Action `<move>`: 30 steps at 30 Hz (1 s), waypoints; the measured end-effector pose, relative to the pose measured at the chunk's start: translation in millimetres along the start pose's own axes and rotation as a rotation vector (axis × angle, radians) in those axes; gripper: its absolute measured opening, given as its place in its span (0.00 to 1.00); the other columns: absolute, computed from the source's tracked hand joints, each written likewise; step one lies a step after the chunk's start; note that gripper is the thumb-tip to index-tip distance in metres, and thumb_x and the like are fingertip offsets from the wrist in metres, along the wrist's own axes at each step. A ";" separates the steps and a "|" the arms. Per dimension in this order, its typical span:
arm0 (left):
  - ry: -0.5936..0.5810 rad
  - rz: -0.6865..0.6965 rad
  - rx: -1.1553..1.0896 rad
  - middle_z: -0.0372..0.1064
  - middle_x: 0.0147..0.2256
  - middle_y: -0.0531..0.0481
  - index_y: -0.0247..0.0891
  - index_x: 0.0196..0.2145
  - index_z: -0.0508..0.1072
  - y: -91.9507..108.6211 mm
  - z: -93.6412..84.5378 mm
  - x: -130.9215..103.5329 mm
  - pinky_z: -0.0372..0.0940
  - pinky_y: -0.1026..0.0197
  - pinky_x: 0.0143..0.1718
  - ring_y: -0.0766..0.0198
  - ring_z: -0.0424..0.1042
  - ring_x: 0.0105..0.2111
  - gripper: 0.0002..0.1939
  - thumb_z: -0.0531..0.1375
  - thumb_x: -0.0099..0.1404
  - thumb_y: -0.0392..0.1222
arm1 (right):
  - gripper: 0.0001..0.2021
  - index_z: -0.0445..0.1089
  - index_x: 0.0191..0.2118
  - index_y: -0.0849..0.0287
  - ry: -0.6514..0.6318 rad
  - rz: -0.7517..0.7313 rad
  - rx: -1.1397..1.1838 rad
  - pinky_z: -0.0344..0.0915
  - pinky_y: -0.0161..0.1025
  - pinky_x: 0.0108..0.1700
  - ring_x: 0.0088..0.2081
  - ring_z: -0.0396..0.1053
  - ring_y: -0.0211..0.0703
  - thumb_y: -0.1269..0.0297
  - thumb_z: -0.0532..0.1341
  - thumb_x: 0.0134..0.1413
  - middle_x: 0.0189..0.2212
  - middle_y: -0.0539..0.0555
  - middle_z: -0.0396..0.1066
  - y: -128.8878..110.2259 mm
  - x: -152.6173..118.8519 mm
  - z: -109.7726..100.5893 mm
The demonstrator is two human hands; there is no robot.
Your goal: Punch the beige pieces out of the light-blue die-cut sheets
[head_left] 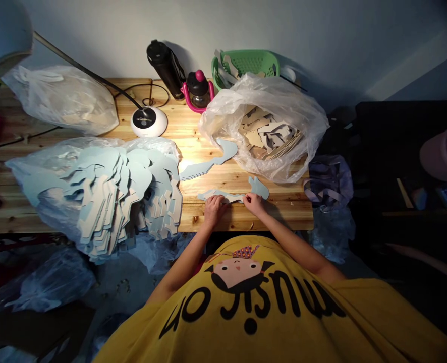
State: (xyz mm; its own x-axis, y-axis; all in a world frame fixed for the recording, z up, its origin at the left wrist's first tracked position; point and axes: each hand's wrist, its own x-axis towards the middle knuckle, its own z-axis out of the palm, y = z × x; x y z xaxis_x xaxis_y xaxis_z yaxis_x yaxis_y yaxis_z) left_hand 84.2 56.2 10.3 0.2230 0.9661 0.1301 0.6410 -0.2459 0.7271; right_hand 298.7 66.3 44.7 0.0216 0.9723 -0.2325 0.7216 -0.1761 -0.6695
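Note:
A long, curvy card cut-out [233,197], pale blue and white, lies near the table's front edge. My left hand [214,205] grips its left part, fingers curled down on it. Pinched fingers of my right hand [253,202] hold it farther right, near its broad blue end, which curves up beyond the fingers. Behind my hands rests a small stack of similar pale blue cut-outs [204,168]. To the left, a large fanned pile of blue and white cut-outs [121,186] lies on a plastic bag and hangs over the front edge.
An open clear plastic bag [223,108] of card scraps stands behind right. At the wall are a green basket [254,61], a black flask [166,68] and a pink-handled bottle [199,91]. A desk lamp base [149,122] and a tied bag [64,101] stand at the left back.

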 end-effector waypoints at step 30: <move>0.153 -0.230 0.026 0.65 0.49 0.35 0.37 0.52 0.67 5.6 -15.1 -37.9 0.61 0.45 0.54 0.45 0.66 0.50 0.29 0.67 0.56 0.49 | 0.16 0.69 0.28 0.58 -0.482 -0.219 0.534 0.59 0.41 0.55 0.48 0.64 0.45 0.50 0.60 0.55 0.41 0.55 0.66 -6.6 19.9 -33.2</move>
State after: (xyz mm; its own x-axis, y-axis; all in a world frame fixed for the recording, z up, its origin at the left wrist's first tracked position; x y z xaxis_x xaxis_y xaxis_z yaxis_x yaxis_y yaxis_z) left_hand 68.2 19.4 19.6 -0.0424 0.9970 0.0652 0.6809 -0.0189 0.7321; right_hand 317.3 92.0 67.9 -0.4782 0.8404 -0.2552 0.2378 -0.1558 -0.9587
